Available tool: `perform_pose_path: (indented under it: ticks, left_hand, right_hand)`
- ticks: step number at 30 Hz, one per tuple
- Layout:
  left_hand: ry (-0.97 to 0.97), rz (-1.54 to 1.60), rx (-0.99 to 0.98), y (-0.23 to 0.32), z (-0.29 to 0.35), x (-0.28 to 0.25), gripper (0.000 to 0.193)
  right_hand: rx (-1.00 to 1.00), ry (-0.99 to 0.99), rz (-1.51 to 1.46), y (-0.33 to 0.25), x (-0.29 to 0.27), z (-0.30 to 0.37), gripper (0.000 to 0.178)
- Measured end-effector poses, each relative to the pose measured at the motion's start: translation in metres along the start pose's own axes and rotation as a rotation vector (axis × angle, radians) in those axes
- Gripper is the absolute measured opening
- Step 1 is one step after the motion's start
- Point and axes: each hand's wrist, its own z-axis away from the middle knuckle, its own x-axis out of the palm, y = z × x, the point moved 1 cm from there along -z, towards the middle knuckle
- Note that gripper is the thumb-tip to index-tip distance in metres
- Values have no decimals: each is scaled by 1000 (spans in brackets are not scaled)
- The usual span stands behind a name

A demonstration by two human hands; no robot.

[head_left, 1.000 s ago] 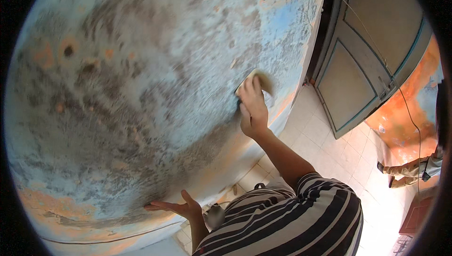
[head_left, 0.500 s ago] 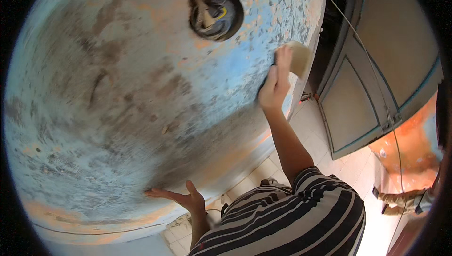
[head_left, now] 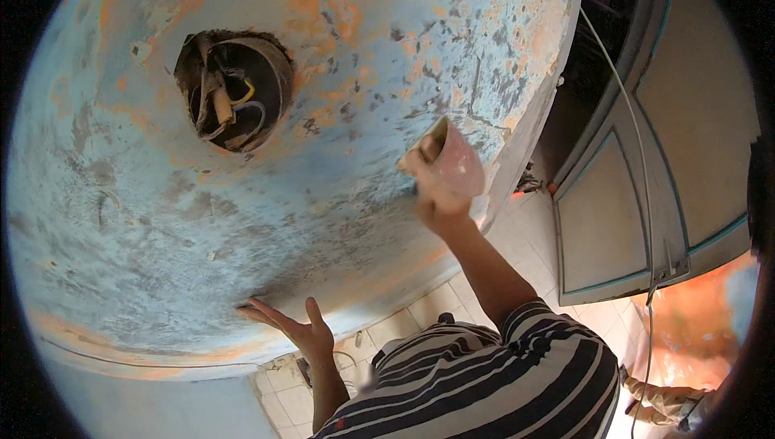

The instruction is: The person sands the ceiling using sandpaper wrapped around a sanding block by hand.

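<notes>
In front of me is a wall [head_left: 355, 189] with patchy light blue paint, grey smears and orange flecks. My right hand [head_left: 436, 201] is closed on a curled sheet of sandpaper [head_left: 462, 166], pinkish on the side facing me and tan at its edge. It is at the wall's right part, slightly smeared by motion; whether the sheet presses on the wall I cannot tell. Lower left, my left hand [head_left: 305, 334] is open and holds nothing. Its fingers are stretched out, thumb apart, with the fingertips at the wall's lower part.
Upper left, a round hole [head_left: 234, 92] in the wall holds loose wires. To the right stands a grey panelled door [head_left: 605, 213] with a cable [head_left: 638, 140] hanging across it. Pale floor tiles [head_left: 533, 237] lie below. A person's legs [head_left: 666, 399] show at the lower right.
The view has shifted, so the hole sits further left and lower. My right hand appears lower and further left, with the sheet's pinkish side now showing. My left hand stays open against the wall.
</notes>
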Motion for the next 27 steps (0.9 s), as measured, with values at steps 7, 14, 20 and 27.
perform_pose_path:
  ticks: [7,14,20,27]
  left_hand:
    - [5,-14,7,-7,12,-1,93]
    - [347,-72,113,-54,-20,-37,99]
    - [421,-139,225,-97,-58,-79,93]
    - [445,-97,231,-167,-98,-118,84]
  right_hand:
    - [-19,191,-38,-5,9,11,37]
    - [273,462,-42,-13,12,-11,37]
    - [174,244,-172,-58,28,-24,35]
    - [-162,247,87,-123,46,-36,37]
